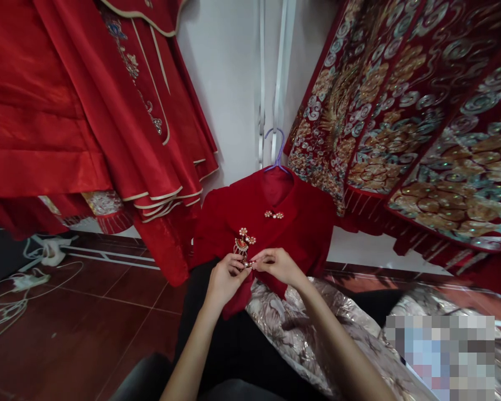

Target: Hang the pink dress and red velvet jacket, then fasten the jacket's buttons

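Item: one deep red cloth jacket (304, 223), hung low on a lilac wire hanger (278, 149) against a white wall (234, 83). Fitting: gold fan-shaped clasp (242, 243), mid-front. Grip, left hand (224, 279): closed, pinching the jacket's front just under the clasp. Grip, right hand (279, 266): closed likewise, fingertips meeting the left's.

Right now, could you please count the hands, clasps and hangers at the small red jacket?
Hands: 2, left hand and right hand
Clasps: 2, upper clasp and lower clasp
Hanger: 1, purple hanger
Total: 5
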`<state>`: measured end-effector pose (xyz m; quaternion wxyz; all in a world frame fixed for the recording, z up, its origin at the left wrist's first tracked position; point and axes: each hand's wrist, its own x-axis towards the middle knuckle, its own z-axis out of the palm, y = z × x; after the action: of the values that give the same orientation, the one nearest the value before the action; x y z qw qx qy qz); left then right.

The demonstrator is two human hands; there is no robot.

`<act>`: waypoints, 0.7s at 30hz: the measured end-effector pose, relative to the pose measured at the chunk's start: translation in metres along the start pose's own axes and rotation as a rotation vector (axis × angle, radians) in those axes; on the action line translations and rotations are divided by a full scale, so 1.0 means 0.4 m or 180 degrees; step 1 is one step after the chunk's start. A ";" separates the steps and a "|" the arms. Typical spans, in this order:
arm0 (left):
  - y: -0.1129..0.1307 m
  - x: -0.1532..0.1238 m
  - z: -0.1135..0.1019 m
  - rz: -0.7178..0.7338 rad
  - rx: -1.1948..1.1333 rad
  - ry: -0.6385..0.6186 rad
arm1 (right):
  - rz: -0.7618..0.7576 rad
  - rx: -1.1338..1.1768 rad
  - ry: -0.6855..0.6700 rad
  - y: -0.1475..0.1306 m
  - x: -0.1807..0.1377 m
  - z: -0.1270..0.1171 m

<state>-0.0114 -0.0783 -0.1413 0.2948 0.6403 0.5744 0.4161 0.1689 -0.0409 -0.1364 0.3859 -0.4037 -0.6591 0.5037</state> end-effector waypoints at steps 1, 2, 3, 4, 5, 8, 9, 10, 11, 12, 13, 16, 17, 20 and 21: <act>0.005 -0.003 -0.002 0.0048 0.0118 -0.0004 | -0.0002 0.0019 0.0025 0.001 0.001 0.002; 0.011 -0.007 -0.004 0.0101 0.0249 0.0009 | -0.0006 0.0026 0.0070 0.003 0.002 0.004; 0.018 -0.011 -0.005 0.0157 0.0376 0.0035 | -0.0017 0.0017 0.0123 0.005 0.003 0.006; 0.024 -0.015 -0.005 0.0218 0.0493 0.0073 | -0.0025 -0.0008 0.0173 0.007 0.004 0.009; 0.028 -0.019 -0.006 0.0278 0.0587 0.0112 | -0.0034 -0.0048 0.0213 0.010 0.005 0.011; 0.035 -0.028 -0.003 0.0434 0.0695 0.0175 | -0.0059 -0.0166 0.0293 0.015 0.007 0.015; 0.035 -0.031 -0.002 0.0481 0.0687 0.0188 | -0.0061 -0.0191 0.0310 0.016 0.007 0.014; 0.035 -0.032 -0.001 0.0521 0.0670 0.0204 | -0.0061 -0.0204 0.0325 0.016 0.008 0.014; 0.035 -0.033 0.001 0.0546 0.0648 0.0218 | -0.0061 -0.0207 0.0332 0.016 0.008 0.012; 0.034 -0.034 0.002 0.0553 0.0621 0.0224 | -0.0054 -0.0201 0.0320 0.015 0.008 0.010; 0.034 -0.034 0.003 0.0535 0.0578 0.0225 | -0.0045 -0.0191 0.0289 0.014 0.007 0.008; 0.031 -0.031 0.007 0.0305 0.0302 0.0219 | -0.0014 -0.0102 0.0144 0.012 0.006 0.000; 0.028 -0.029 0.008 0.0207 0.0182 0.0208 | -0.0011 -0.0058 0.0103 0.011 0.005 -0.004; 0.020 -0.016 0.011 0.0025 -0.0101 0.0089 | -0.0067 -0.0033 -0.0034 0.009 0.002 -0.013; 0.017 -0.010 0.011 0.0007 -0.0148 0.0007 | -0.0102 -0.0091 -0.0109 0.008 0.001 -0.016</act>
<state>-0.0042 -0.0828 -0.1385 0.3085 0.6335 0.5641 0.4303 0.1750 -0.0379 -0.1383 0.3768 -0.3898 -0.6791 0.4948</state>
